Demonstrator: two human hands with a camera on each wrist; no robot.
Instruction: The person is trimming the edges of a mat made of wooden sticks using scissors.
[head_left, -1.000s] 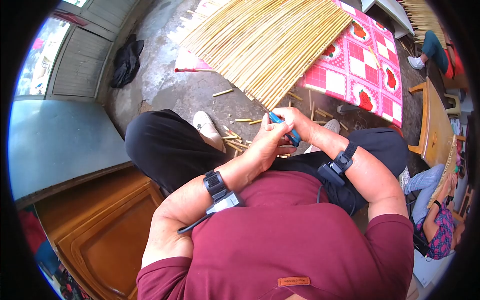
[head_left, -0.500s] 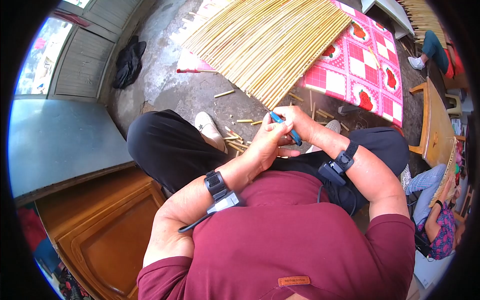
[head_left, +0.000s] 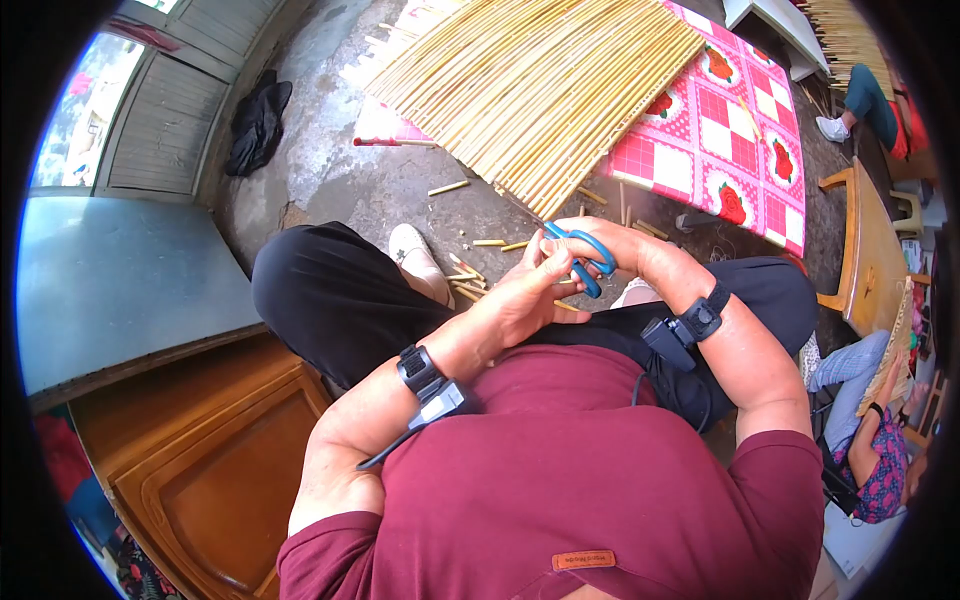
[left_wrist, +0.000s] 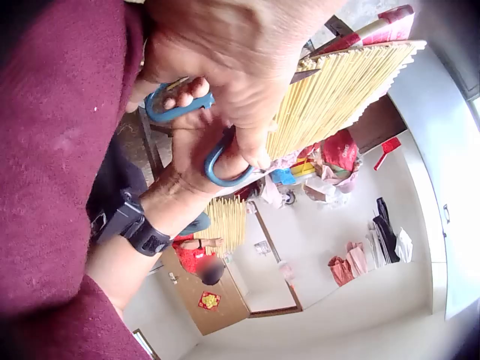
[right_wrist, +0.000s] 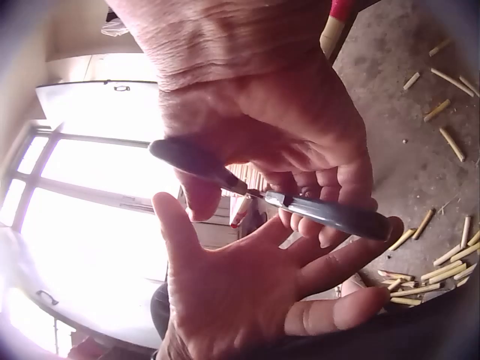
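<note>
Just short of the reed mat (head_left: 540, 80), over the lap, the right hand (head_left: 625, 252) has fingers and thumb curled through the blue loops of the scissors (head_left: 583, 262), and the left hand (head_left: 515, 300) lies spread, fingers straight, against them. The scissors' long axis runs away from the person, blades aimed at the mat's near edge. Cut stubs (head_left: 468, 280) litter the floor below that edge, and beyond it the mat lies on a pink checked cloth (head_left: 735, 130)

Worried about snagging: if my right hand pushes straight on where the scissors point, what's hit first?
Probably the near edge of the stick mat, just beyond the scissors in the right hand; depth unclear.
</note>
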